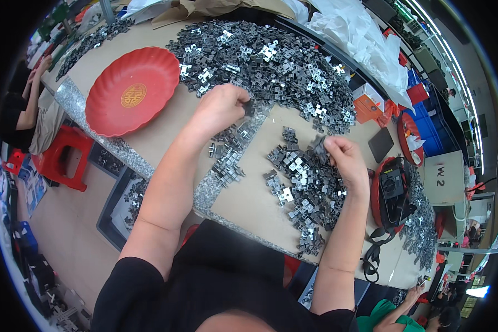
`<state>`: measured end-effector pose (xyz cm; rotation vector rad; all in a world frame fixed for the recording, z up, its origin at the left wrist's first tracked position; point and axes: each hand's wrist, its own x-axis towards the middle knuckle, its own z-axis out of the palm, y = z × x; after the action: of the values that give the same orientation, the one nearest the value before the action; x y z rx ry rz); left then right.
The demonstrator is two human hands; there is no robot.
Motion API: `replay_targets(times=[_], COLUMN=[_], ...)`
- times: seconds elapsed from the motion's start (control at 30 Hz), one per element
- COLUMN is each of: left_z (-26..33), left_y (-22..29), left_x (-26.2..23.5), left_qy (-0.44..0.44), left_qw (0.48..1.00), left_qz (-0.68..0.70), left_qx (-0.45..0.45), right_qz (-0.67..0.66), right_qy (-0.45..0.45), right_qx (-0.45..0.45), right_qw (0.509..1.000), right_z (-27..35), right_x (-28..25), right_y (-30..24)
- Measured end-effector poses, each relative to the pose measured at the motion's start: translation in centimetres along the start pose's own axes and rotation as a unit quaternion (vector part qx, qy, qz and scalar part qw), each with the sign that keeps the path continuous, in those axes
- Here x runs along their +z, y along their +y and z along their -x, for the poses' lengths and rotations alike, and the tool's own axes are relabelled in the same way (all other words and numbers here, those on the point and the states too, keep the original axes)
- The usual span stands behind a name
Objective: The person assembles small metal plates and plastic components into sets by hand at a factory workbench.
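My left hand (pixel 220 110) is closed over the near edge of a large heap of small metal clips (pixel 271 61), its fingertips pinching a dark piece (pixel 249 108) blurred by motion. Below it lies a smaller cluster of the same clips (pixel 227 165). Over on the right, my right hand (pixel 346 159) pinches one or more dark metal clips (pixel 318 146), also smeared. It is at the upper part of a second spread of clips (pixel 310 185), some shiny, some dark. How many pieces each hand holds cannot be made out.
A red scalloped plate (pixel 102 113) stands at the left. An orange and white box (pixel 368 102), a dark flat pad (pixel 380 144) and a black device with a strap (pixel 393 185) are at the right. Two other people work nearby, one left, one in a green sleeve (pixel 384 318).
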<state>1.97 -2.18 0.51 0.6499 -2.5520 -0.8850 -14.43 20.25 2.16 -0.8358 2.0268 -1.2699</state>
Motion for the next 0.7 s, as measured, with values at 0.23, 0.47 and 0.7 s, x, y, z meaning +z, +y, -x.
replay_targets(times=[0.23, 0.47, 0.7], left_z=[1.0, 1.4, 0.5], left_y=[1.1, 1.9, 2.2], left_x=[1.2, 1.9, 2.5], left_qy=[-0.076, -0.086, -0.017], left_qw=[0.992, 0.981, 0.996], left_qz=[-0.094, -0.153, 0.023], left_qx=[0.033, 0.077, 0.089], right_qz=[0.115, 0.119, 0.216], right_qy=[-0.050, 0.014, 0.215], right_qx=[-0.026, -0.006, -0.114], right_qw=[0.992, 0.993, 0.946], right_z=[0.6, -1.4, -8.4], right_x=[-2.0, -0.8, 0.1], right_y=[-0.5, 0.4, 1.8])
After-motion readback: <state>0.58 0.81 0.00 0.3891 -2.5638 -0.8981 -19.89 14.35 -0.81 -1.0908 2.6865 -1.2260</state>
